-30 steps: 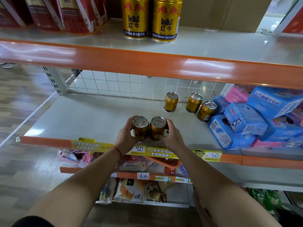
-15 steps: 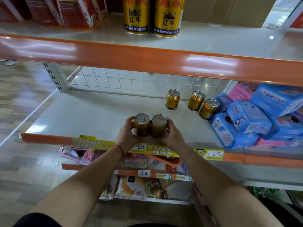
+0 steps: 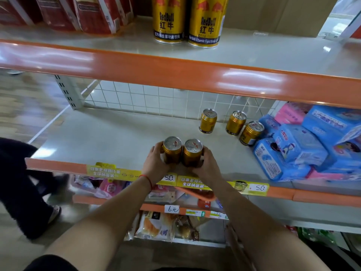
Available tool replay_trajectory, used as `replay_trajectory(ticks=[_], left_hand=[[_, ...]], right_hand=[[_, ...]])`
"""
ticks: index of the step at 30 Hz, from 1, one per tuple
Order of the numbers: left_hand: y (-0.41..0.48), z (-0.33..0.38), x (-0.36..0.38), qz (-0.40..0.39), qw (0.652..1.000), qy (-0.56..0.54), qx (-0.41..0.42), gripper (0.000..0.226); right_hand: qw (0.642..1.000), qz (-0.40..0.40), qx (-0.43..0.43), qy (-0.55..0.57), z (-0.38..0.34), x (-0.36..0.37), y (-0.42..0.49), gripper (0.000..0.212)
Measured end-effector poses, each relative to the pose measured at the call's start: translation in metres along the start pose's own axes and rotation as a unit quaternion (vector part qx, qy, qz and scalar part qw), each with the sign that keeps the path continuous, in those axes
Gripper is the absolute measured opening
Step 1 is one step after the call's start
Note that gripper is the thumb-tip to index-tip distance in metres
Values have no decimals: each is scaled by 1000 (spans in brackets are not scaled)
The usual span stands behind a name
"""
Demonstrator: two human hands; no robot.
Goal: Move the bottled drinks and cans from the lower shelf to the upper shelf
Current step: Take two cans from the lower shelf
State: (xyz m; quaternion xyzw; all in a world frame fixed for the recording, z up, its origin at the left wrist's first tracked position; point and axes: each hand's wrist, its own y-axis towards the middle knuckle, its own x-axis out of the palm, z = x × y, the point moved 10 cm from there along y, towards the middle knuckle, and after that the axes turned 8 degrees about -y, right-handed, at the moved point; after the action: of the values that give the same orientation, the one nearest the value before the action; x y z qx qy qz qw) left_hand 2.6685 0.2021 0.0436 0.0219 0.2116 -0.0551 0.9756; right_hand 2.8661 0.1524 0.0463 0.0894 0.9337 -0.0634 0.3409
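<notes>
Both forearms reach forward, side by side; the left hand (image 3: 154,163) wraps its grip round the left can (image 3: 172,151), the right hand (image 3: 208,163) round the right can (image 3: 192,154); cans upright, touching, at the lower shelf (image 3: 97,137) front.

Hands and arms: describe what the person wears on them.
Both forearms are bare, no gloves. The left hand has a thin red string bracelet at its wrist; a black sleeve edge shows at the upper arm. The right hand shows no bracelet or watch.

hands (image 3: 156,163) (image 3: 208,165) curled inward, arms outstretched
</notes>
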Motion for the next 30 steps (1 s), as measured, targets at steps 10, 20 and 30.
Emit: replay_trajectory(ticks=[10, 20, 30], left_hand=[[-5, -3, -1, 6, 999, -33, -8, 72], [-8, -3, -2, 51, 998, 26, -8, 52], [-5, 3, 3, -41, 999, 13, 8, 84]], right_hand=[[1000, 9, -4, -6, 1, -8, -3, 75], [1000, 12, -4, -6, -2, -8, -6, 78], [1000, -14, 6, -20, 1, -5, -5, 82]])
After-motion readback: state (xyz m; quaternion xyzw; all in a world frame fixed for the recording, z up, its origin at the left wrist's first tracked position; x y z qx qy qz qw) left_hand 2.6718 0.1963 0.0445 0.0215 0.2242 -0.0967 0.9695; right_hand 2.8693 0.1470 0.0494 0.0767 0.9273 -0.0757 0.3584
